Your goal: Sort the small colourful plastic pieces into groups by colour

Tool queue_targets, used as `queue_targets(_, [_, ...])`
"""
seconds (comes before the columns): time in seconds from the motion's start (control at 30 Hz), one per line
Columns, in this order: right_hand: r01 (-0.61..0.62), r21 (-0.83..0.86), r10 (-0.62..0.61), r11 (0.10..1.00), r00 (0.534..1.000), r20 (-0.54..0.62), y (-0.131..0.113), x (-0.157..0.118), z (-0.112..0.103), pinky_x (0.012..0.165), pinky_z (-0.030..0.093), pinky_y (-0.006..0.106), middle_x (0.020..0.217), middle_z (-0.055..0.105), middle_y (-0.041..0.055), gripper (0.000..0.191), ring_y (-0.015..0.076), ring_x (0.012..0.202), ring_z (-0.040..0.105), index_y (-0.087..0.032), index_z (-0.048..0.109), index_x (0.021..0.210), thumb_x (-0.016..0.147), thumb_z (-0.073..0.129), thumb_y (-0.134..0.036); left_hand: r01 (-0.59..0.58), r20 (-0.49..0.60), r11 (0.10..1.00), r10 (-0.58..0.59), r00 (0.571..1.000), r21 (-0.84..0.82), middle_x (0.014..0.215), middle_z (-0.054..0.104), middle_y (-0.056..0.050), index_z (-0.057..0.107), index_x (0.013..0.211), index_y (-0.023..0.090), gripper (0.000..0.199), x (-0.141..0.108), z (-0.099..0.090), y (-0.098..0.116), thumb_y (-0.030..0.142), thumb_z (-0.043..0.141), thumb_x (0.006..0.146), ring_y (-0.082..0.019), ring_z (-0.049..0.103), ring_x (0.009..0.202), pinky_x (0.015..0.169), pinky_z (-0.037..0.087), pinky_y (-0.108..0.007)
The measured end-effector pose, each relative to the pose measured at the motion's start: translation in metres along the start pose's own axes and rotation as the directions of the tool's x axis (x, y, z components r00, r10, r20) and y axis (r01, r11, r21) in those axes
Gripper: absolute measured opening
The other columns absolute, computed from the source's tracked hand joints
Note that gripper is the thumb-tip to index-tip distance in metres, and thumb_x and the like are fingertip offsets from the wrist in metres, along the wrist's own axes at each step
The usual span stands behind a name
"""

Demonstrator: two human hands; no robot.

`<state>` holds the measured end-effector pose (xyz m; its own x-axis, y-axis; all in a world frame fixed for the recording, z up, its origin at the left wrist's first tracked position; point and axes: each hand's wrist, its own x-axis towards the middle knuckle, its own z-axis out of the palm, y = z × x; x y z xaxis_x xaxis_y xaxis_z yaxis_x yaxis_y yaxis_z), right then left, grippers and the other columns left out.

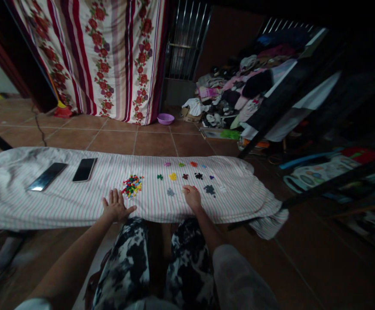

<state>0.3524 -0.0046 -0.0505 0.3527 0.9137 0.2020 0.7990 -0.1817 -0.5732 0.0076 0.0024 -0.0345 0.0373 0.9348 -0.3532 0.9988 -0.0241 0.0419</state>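
Note:
My left hand [115,207] lies flat with spread fingers on the striped cloth, just left of a mixed pile of small coloured pieces [132,186]. My right hand [192,197] is closed, fingertips pinched over the cloth; what they hold, if anything, is too small to make out. A bit of red shows beside its knuckles. Around it lie small single-colour heaps: light grey pieces [170,192] to its left, dark grey pieces [210,190] to its right, and yellow pieces [173,176], brown pieces [185,176] and black pieces [199,176] beyond. Green pieces [159,177] sit nearer the mixed pile.
Two phones, a dark phone [47,176] and a second phone [84,169], rest on the cloth's left side. A farther row includes orange pieces [193,164]. Past the table are a purple basin [165,119], a striped curtain [110,60] and heaped clothes [235,88].

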Motion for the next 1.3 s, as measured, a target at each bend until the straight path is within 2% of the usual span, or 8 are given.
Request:
queue_targets(0.13, [0.078, 0.018, -0.079, 0.997, 0.996, 0.029, 0.001, 0.000, 0.005, 0.089, 0.047, 0.031, 0.093, 0.073, 0.0036, 0.032, 0.0183, 0.094, 0.064, -0.023, 0.073, 0.091, 0.077, 0.046, -0.012, -0.004, -0.010, 1.000, 0.004, 1.000, 0.008, 0.157, -0.004, -0.024, 0.005, 0.149, -0.001, 0.114, -0.001, 0.000, 0.000, 0.082, 0.022, 0.072, -0.037, -0.008, 0.146, 0.113, 0.005, -0.063])
queue_targets(0.43, [0.190, -0.082, -0.177, 0.978, 0.973, 0.145, -0.001, -0.010, 0.003, 0.093, 0.042, 0.033, 0.103, 0.069, 0.0108, 0.038, 0.0209, 0.102, 0.058, -0.016, 0.068, 0.106, 0.076, 0.047, -0.004, 0.012, 0.009, 1.000, -0.012, 1.000, 0.028, 0.157, -0.005, -0.022, 0.005, 0.149, -0.001, 0.114, -0.005, -0.005, 0.003, 0.083, 0.019, 0.072, -0.036, -0.009, 0.146, 0.114, 0.005, -0.060])
queue_targets(0.6, [0.210, -0.098, -0.198, 0.973, 0.974, 0.113, -0.002, -0.011, 0.002, 0.090, 0.043, 0.034, 0.097, 0.067, 0.0099, 0.027, 0.0214, 0.097, 0.057, -0.017, 0.068, 0.099, 0.083, 0.047, -0.009, 0.013, -0.010, 1.000, -0.013, 1.000, 0.024, 0.157, -0.004, -0.022, 0.007, 0.149, 0.001, 0.112, -0.004, -0.002, 0.003, 0.081, 0.020, 0.073, -0.037, -0.008, 0.146, 0.113, 0.005, -0.061])
queue_targets(0.73, [0.227, -0.087, -0.219, 0.970, 0.972, 0.085, 0.000, -0.012, 0.004, 0.089, 0.044, 0.036, 0.094, 0.066, 0.0099, 0.026, 0.0218, 0.096, 0.057, -0.017, 0.068, 0.097, 0.086, 0.045, -0.012, 0.004, -0.017, 1.000, -0.004, 1.000, 0.011, 0.157, -0.003, -0.023, 0.006, 0.149, 0.000, 0.113, -0.001, 0.002, 0.000, 0.082, 0.021, 0.072, -0.037, -0.008, 0.146, 0.113, 0.006, -0.062])
queue_targets(0.93, [0.225, -0.040, -0.223, 0.974, 0.973, 0.050, 0.004, -0.015, 0.004, 0.095, 0.043, 0.038, 0.102, 0.067, 0.0106, 0.036, 0.0218, 0.101, 0.058, -0.017, 0.068, 0.109, 0.084, 0.043, -0.011, -0.003, -0.044, 1.000, 0.004, 0.999, 0.006, 0.157, 0.000, -0.024, 0.007, 0.149, -0.001, 0.111, -0.001, 0.004, -0.001, 0.079, 0.023, 0.074, -0.038, -0.006, 0.146, 0.112, 0.008, -0.062])
queue_targets(1.07, [0.169, -0.004, -0.169, 0.986, 0.986, 0.005, 0.011, -0.015, 0.004, 0.099, 0.044, 0.039, 0.108, 0.068, 0.0116, 0.044, 0.0221, 0.105, 0.059, -0.016, 0.066, 0.115, 0.082, 0.039, -0.008, 0.008, -0.021, 1.000, -0.007, 1.000, 0.013, 0.157, -0.001, -0.024, 0.006, 0.149, -0.001, 0.112, -0.002, 0.001, 0.001, 0.079, 0.023, 0.073, -0.038, -0.006, 0.146, 0.112, 0.007, -0.062])
queue_targets(1.2, [0.096, 0.114, -0.094, 0.989, 0.995, -0.023, 0.024, -0.013, 0.003, 0.093, 0.050, 0.036, 0.108, 0.068, 0.0118, 0.047, 0.0195, 0.095, 0.064, -0.016, 0.065, 0.115, 0.078, 0.037, -0.006, 0.011, -0.012, 1.000, -0.011, 1.000, 0.024, 0.157, -0.003, -0.023, 0.006, 0.149, -0.001, 0.112, -0.004, -0.001, 0.002, 0.080, 0.022, 0.073, -0.037, -0.008, 0.146, 0.113, 0.006, -0.061])
queue_targets(1.3, [0.109, 0.203, -0.106, 0.973, 0.994, -0.027, 0.032, -0.011, -0.001, 0.087, 0.054, 0.035, 0.103, 0.069, 0.0098, 0.048, 0.0181, 0.088, 0.066, -0.016, 0.065, 0.113, 0.077, 0.036, -0.008, 0.008, -0.027, 1.000, -0.008, 1.000, 0.017, 0.157, 0.000, -0.024, 0.007, 0.149, -0.001, 0.112, -0.005, -0.003, 0.003, 0.080, 0.023, 0.073, -0.038, -0.005, 0.146, 0.112, 0.007, -0.061])
